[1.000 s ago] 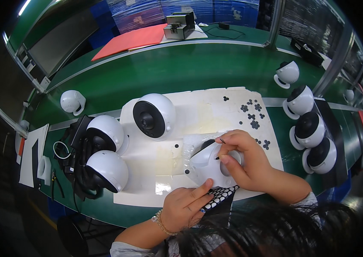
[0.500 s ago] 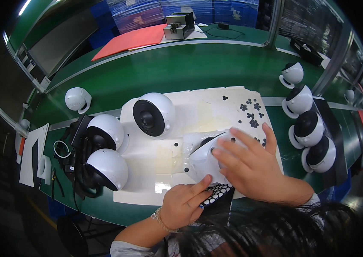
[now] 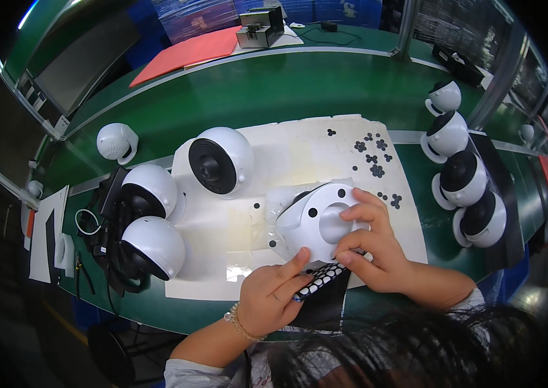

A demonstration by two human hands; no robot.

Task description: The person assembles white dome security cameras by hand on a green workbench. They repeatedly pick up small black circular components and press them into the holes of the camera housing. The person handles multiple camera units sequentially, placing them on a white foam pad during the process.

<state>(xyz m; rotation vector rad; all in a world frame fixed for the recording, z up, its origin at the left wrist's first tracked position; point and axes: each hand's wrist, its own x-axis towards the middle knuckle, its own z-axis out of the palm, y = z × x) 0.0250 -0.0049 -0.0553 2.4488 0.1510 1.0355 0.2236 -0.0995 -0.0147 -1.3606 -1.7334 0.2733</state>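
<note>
A white ball-shaped camera [image 3: 300,236] lies on clear bubble wrap [image 3: 274,200] with its round foot turned up. Two black round pads are visible on the foot, beside a shallow round recess. My left hand [image 3: 270,294] grips a black sticker sheet [image 3: 323,278] patterned with white circles, just in front of the foot. Its thumb rests against the foot's edge. The fingertips of my right hand [image 3: 374,249] pinch at the sheet's upper right end; whatever is between them is too small to make out.
A pale card [image 3: 209,242] covers the middle of the green bench. Loose black pads [image 3: 377,171] lie on its right side. More white cameras stand left [image 3: 157,246] and right [image 3: 464,178]. Cables, pliers [image 3: 80,275] and a ring lie left; a metal box [image 3: 259,29] stands behind.
My right hand has come down from over the foot to the sheet's end, its fingers now pinched. The foot's recess and two black pads are now uncovered. The whole view has shifted slightly.
</note>
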